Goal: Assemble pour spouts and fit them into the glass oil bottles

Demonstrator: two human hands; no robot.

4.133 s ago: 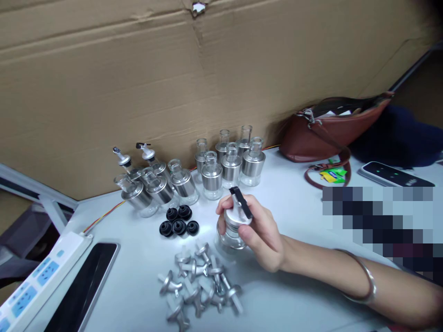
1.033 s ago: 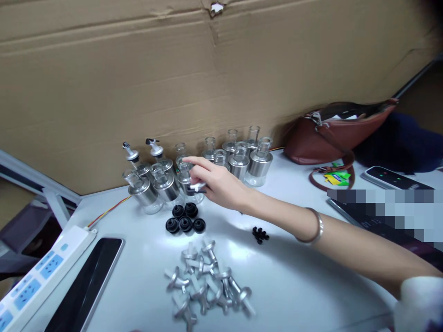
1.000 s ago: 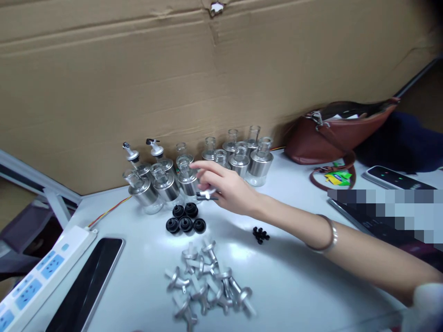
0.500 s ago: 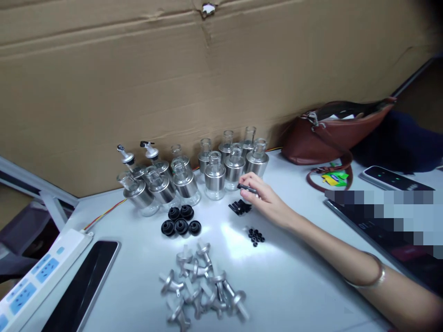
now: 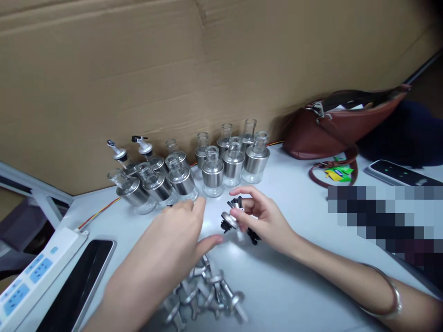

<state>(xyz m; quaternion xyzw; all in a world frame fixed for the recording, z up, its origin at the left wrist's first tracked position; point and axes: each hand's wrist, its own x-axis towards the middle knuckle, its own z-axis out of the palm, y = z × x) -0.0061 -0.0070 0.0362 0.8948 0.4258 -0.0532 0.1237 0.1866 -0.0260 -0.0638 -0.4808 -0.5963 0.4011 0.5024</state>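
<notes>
On the left, our left hand (image 5: 176,235) has its thumb spread; we cannot tell whether its hidden fingers hold anything. Just right of that thumb, the pourer (image 5: 230,220) slants, black stopper (image 5: 225,226) down-left, pinched by our right hand (image 5: 266,219).

Big brown cardboard (image 5: 104,83) stands up along the back edge of the table (image 5: 294,299). Nr the back R corner sits a red-brown bag (image 5: 332,138), top open, w/ white bits inside. Its strap (image 5: 353,154) loops on the tabletop, w/ a yellow & green packet (image 5: 339,174) in the loop. Dark blue cloth-like stuff (image 5: 408,133) is next to the bag. Toward the R edge: flat gadget (image 5: 403,171) w/ green lights; just in front, a dark thing (image 5: 391,230) hid by blur squares. L edge: white power strip (image 5: 38,272), blue sockets, red/yellow wire (image 5: 98,213) at its far end. Flat black-screen gadget (image 5: 83,281) lies alongside.
</notes>
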